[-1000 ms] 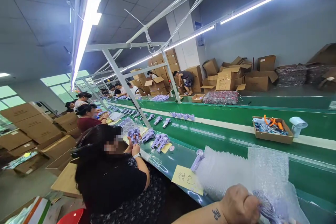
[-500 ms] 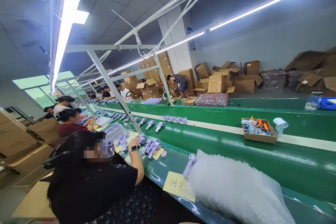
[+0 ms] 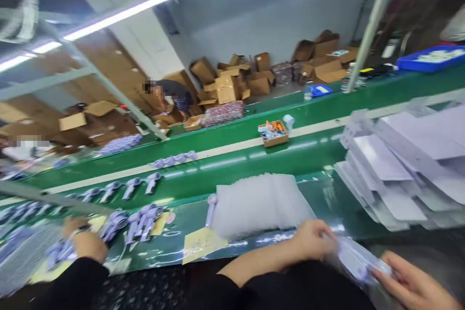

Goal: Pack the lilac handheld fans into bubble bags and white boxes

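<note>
My left hand [image 3: 317, 240] reaches in past the front edge of the bench, fingers closed on one end of a pale lilac item in a clear plastic bag [image 3: 352, 259]. It looks like a handheld fan, though motion blurs it. My right hand [image 3: 409, 276] pinches the other end of the bag at the lower right. Just beyond my left hand lies a thick fanned stack of clear bubble bags [image 3: 259, 206]. A lilac handheld fan [image 3: 211, 208] leans at the stack's left end, above a yellow handwritten note [image 3: 203, 243].
A co-worker's hand [image 3: 76, 230] with a wristwatch is among lilac fans [image 3: 145, 220] at the left. Pale flat boxes [image 3: 388, 160] pile up at the right. A small carton of tools [image 3: 275, 140] stands on the green conveyor [image 3: 225, 162]. A metal post [image 3: 372, 29] rises behind.
The view has swung right and down. My two hands and the bagged item now show, along with the pale boxes; the co-worker's head has left the view.
</note>
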A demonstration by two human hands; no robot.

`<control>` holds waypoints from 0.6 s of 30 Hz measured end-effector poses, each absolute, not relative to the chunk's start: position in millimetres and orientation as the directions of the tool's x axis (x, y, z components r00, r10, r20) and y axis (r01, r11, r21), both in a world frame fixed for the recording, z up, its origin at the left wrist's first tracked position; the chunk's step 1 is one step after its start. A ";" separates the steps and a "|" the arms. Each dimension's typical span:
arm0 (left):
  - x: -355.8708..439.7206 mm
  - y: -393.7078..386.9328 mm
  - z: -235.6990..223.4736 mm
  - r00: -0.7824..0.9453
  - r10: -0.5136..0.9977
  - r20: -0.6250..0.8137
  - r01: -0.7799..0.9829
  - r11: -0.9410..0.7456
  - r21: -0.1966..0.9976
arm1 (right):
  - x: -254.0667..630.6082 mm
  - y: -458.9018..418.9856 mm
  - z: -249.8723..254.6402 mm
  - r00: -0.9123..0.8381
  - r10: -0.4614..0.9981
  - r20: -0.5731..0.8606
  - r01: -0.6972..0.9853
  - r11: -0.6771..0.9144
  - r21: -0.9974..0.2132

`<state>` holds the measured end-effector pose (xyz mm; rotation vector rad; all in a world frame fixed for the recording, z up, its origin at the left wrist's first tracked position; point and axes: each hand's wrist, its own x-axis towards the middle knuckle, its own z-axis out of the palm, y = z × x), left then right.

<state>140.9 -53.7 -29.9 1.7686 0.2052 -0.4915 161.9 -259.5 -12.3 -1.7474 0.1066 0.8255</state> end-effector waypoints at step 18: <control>170.5 -53.6 3.4 0.923 -0.377 -0.080 0.043 -0.106 0.993 | 189.8 -224.2 -13.6 0.499 0.613 -0.612 -0.849 0.206 -0.486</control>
